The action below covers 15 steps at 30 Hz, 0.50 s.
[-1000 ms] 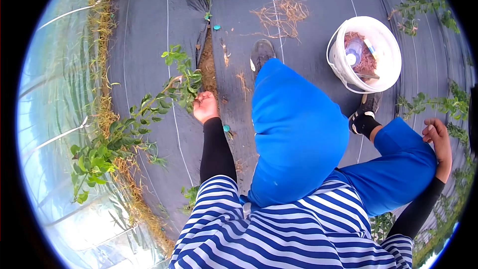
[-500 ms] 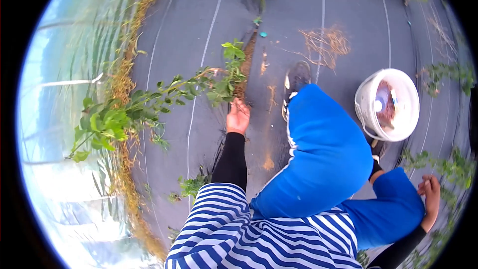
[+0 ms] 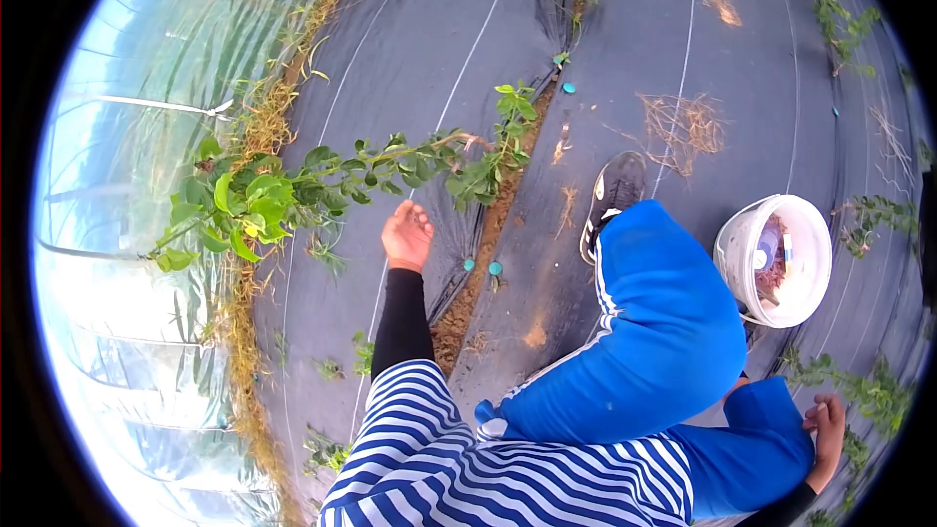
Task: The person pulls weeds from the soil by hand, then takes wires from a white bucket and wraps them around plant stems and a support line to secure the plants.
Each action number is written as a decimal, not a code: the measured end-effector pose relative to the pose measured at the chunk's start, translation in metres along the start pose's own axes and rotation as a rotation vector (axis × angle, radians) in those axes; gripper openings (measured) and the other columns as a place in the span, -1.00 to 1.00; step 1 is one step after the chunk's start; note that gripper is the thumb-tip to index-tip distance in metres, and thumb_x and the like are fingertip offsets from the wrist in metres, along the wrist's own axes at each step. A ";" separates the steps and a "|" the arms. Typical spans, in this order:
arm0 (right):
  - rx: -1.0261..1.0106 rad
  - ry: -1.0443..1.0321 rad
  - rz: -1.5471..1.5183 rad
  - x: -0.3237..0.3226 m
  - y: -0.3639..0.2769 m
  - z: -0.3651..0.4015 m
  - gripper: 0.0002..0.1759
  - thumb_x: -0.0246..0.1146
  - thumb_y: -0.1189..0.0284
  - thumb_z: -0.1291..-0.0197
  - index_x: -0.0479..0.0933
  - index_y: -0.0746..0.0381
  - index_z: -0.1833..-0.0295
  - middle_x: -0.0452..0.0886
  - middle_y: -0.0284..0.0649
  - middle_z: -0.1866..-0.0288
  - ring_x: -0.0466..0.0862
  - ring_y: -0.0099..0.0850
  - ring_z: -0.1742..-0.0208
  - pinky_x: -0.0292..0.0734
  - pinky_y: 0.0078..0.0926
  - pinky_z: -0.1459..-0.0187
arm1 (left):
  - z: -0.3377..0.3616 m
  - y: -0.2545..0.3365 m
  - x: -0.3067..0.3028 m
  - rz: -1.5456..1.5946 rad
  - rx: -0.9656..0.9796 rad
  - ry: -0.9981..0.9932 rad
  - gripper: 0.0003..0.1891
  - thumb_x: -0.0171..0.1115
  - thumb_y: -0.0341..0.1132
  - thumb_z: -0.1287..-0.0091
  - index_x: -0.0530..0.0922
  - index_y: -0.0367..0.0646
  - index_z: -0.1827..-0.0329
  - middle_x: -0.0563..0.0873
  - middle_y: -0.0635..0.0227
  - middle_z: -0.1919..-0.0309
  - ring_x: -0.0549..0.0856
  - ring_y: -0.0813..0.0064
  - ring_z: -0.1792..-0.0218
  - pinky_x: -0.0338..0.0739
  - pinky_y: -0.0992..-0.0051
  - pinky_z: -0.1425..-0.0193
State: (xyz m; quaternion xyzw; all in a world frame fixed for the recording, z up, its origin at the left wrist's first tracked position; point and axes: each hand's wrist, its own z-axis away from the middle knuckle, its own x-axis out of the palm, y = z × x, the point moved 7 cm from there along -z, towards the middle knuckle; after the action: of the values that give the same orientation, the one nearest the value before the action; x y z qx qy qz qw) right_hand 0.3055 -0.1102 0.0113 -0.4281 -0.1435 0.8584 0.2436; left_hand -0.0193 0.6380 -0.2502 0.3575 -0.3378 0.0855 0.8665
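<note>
My left hand (image 3: 407,235) is raised over the black ground cover, palm up, fingers a little bent and apart, with nothing in them. It is just below a leafy plant (image 3: 386,168) whose long stem leans left across the cover. Right of this hand, a strip of bare soil (image 3: 498,220) runs through a slit, with teal pegs (image 3: 495,268) along it. My right hand (image 3: 827,434) is beside my bent knee at the lower right, fingers loosely curled and no object showing in them.
A white bucket (image 3: 727,259) with dry brown matter and a few objects inside stands right of my shoe (image 3: 620,190). Dry stems (image 3: 683,132) lie on the cover ahead. Clear plastic sheeting (image 3: 117,185) walls the left side. More green plants (image 3: 874,395) grow along the right.
My left hand has moved left, away from the soil slit where it was low by the plant's base. The view has shifted, bringing more soil and pegs into sight. My right hand stays by the knee.
</note>
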 end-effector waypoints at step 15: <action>-0.005 0.029 -0.015 0.001 -0.004 0.002 -0.76 0.00 0.36 -0.25 0.44 0.27 0.08 0.49 -0.33 0.48 0.50 -0.56 0.52 0.37 -0.63 0.47 | -0.100 -0.029 0.012 -1.136 0.067 0.477 -0.40 0.39 0.06 0.02 0.60 -0.42 0.21 0.68 0.22 0.30 0.61 0.46 0.31 0.47 0.46 0.16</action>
State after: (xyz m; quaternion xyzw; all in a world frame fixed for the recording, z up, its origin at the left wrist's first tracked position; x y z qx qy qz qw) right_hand 0.3043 -0.1057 0.0137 -0.4399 -0.1451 0.8499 0.2511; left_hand 0.0533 0.6829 -0.3106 0.4794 0.1116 -0.3013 0.8166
